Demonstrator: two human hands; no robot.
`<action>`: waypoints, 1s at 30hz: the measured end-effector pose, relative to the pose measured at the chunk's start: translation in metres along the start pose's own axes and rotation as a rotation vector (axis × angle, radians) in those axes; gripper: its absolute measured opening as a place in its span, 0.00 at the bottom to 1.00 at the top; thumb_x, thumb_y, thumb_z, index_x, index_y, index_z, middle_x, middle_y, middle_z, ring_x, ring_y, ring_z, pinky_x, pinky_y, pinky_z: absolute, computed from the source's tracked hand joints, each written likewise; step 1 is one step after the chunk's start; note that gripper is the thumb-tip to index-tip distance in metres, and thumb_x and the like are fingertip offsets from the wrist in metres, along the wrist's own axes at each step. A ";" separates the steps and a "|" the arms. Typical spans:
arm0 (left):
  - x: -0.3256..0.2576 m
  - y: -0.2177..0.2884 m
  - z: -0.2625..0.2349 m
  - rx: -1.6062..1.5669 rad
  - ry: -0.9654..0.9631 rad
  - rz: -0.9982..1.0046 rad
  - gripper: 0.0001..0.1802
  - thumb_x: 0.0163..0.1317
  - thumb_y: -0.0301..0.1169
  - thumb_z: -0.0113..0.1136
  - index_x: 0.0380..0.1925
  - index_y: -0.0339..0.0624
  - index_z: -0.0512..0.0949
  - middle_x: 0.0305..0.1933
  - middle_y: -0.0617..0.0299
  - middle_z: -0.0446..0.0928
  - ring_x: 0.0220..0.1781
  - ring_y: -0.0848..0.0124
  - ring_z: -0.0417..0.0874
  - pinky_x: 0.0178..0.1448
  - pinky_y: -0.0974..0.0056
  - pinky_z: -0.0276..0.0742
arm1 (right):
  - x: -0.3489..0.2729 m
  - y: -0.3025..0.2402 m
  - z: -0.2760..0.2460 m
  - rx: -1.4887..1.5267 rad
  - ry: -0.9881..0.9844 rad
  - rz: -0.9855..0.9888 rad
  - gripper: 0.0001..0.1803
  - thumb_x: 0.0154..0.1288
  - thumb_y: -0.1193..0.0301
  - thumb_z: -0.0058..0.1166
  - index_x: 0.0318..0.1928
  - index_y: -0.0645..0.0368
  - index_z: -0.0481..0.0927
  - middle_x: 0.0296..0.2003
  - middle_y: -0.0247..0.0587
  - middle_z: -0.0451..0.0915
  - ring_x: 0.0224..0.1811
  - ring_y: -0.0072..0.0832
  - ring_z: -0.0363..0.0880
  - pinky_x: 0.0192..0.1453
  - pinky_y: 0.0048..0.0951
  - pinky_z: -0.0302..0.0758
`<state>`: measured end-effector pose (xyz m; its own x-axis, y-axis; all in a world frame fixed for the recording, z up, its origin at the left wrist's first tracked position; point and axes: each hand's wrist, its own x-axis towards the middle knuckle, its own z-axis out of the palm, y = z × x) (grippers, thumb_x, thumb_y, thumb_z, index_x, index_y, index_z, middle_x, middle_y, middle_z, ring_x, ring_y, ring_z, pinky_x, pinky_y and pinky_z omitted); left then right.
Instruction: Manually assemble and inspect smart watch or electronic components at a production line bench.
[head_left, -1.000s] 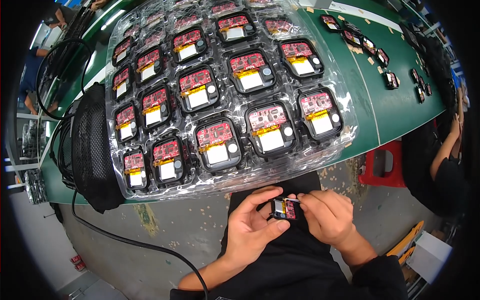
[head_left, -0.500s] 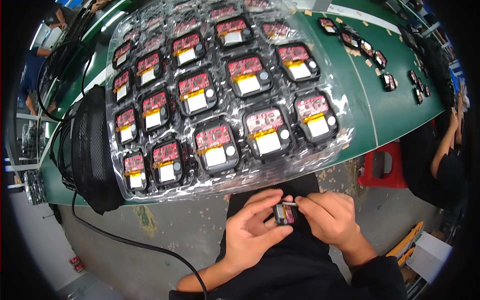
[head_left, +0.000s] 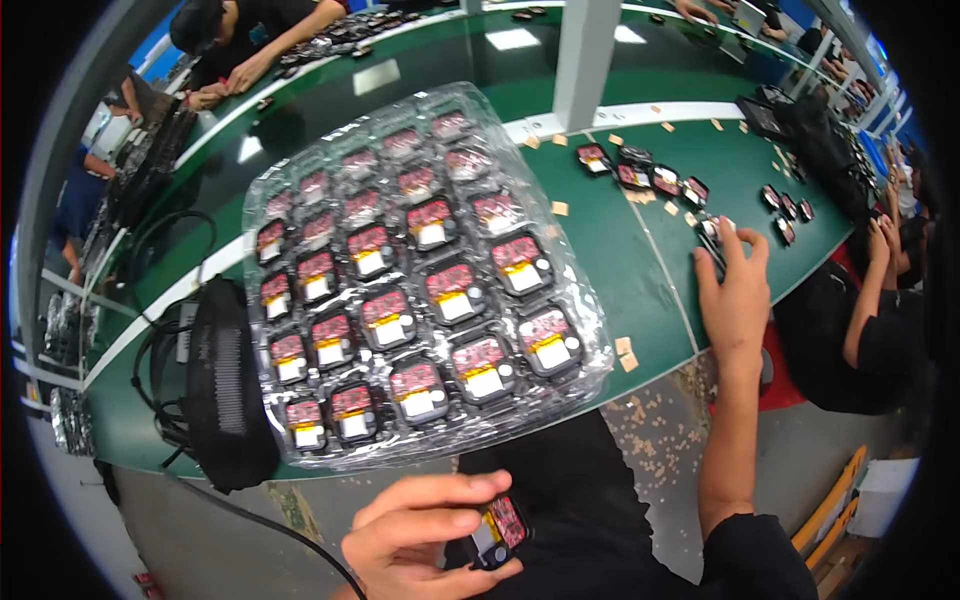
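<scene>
My left hand (head_left: 425, 535), low in the view above my lap, grips a small square watch-like device (head_left: 507, 522) by its edges. Its black case is open, showing a red circuit board, yellow tape and a silver-white block. Stretched out to the right over the green table, my right hand (head_left: 738, 290) has thumb and fingers around a dark device (head_left: 712, 238) with a pale patch, partly covered by the fingers. Similar devices (head_left: 665, 181) lie just beyond that hand. A clear plastic tray (head_left: 585, 300) holding rows of such devices lies in front of me.
A black mesh-covered object (head_left: 230, 385) with cables stands left of the tray. Pale paper bits (head_left: 626, 352) are scattered on the green table (head_left: 650, 300). A grey post (head_left: 585, 65) rises behind the tray. Co-workers (head_left: 255, 45) sit at the far side and right.
My right hand has left the device in my left hand and reached out to the table's right. My left hand has moved left and lower, still holding its device. The view has shifted.
</scene>
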<state>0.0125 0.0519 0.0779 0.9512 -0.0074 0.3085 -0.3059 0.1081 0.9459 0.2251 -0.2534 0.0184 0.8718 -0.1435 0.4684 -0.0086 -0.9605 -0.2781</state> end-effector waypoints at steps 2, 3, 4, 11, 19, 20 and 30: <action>0.016 0.019 -0.010 0.128 -0.046 0.018 0.33 0.48 0.18 0.80 0.57 0.34 0.77 0.63 0.44 0.74 0.65 0.48 0.79 0.69 0.47 0.76 | 0.006 -0.002 -0.009 -0.005 -0.077 0.043 0.21 0.71 0.60 0.59 0.61 0.53 0.80 0.63 0.51 0.73 0.49 0.53 0.84 0.53 0.48 0.80; 0.030 0.023 -0.014 0.137 -0.066 0.001 0.31 0.49 0.14 0.76 0.56 0.34 0.77 0.66 0.43 0.72 0.68 0.51 0.78 0.68 0.50 0.79 | 0.005 -0.001 -0.008 0.003 -0.075 0.056 0.20 0.71 0.60 0.59 0.59 0.54 0.81 0.63 0.50 0.74 0.49 0.52 0.85 0.53 0.47 0.80; 0.045 0.030 -0.018 0.144 -0.081 -0.016 0.30 0.50 0.09 0.72 0.55 0.34 0.76 0.69 0.41 0.70 0.70 0.53 0.76 0.68 0.53 0.82 | 0.004 0.000 -0.007 0.010 -0.073 0.064 0.19 0.71 0.60 0.59 0.58 0.54 0.81 0.63 0.48 0.74 0.49 0.51 0.85 0.53 0.46 0.80; 0.153 0.024 -0.052 0.666 0.151 -0.008 0.13 0.55 0.16 0.71 0.36 0.35 0.76 0.55 0.56 0.77 0.54 0.71 0.82 0.60 0.64 0.81 | -0.003 -0.004 0.001 0.121 -0.020 0.077 0.15 0.68 0.64 0.63 0.52 0.52 0.81 0.52 0.38 0.81 0.46 0.45 0.84 0.48 0.43 0.79; 0.198 -0.001 -0.099 1.121 0.230 0.079 0.11 0.56 0.22 0.74 0.35 0.32 0.79 0.33 0.62 0.79 0.34 0.76 0.79 0.41 0.69 0.77 | -0.002 -0.003 -0.003 0.124 -0.030 0.085 0.15 0.67 0.64 0.63 0.52 0.51 0.81 0.52 0.36 0.80 0.45 0.46 0.84 0.47 0.43 0.79; 0.199 -0.004 -0.101 1.126 0.230 0.076 0.11 0.56 0.22 0.74 0.35 0.32 0.79 0.33 0.62 0.79 0.34 0.76 0.79 0.41 0.69 0.77 | -0.002 -0.005 -0.004 0.133 -0.039 0.095 0.15 0.67 0.64 0.63 0.52 0.51 0.81 0.51 0.36 0.80 0.45 0.46 0.84 0.47 0.43 0.79; 0.187 -0.013 -0.080 1.353 0.053 0.124 0.11 0.68 0.28 0.62 0.44 0.31 0.84 0.42 0.45 0.86 0.44 0.48 0.87 0.50 0.56 0.81 | -0.001 -0.002 -0.002 0.148 -0.012 0.067 0.15 0.67 0.64 0.64 0.52 0.52 0.81 0.51 0.38 0.81 0.44 0.47 0.84 0.46 0.44 0.79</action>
<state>0.1972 0.1284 0.1154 0.9059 -0.0276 0.4227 -0.1594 -0.9467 0.2799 0.2232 -0.2516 0.0199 0.8777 -0.2018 0.4346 0.0047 -0.9033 -0.4290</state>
